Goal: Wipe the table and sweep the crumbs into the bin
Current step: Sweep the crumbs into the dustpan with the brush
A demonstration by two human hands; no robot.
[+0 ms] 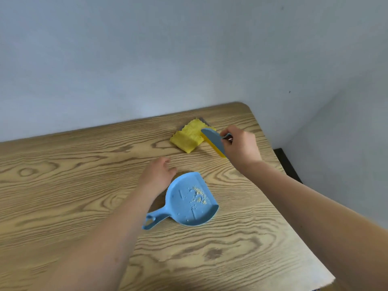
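Observation:
A light blue dustpan (189, 203) lies flat on the wooden table (73, 185), its handle pointing to the lower left, with a small heap of pale crumbs (199, 195) inside it. My left hand (158, 174) hovers open just left of the pan's far rim, touching nothing. My right hand (241, 147) holds a small brush (214, 141) with a grey-blue back and yellow bristles, close to the table's far right. A folded yellow cloth (189, 136) lies right behind the brush, near the wall.
The table's right edge (294, 217) runs diagonally close to the dustpan, with grey floor beyond it. A dark strip (287, 164) shows on the floor past that edge. A pale wall rises behind the table. No bin is in view.

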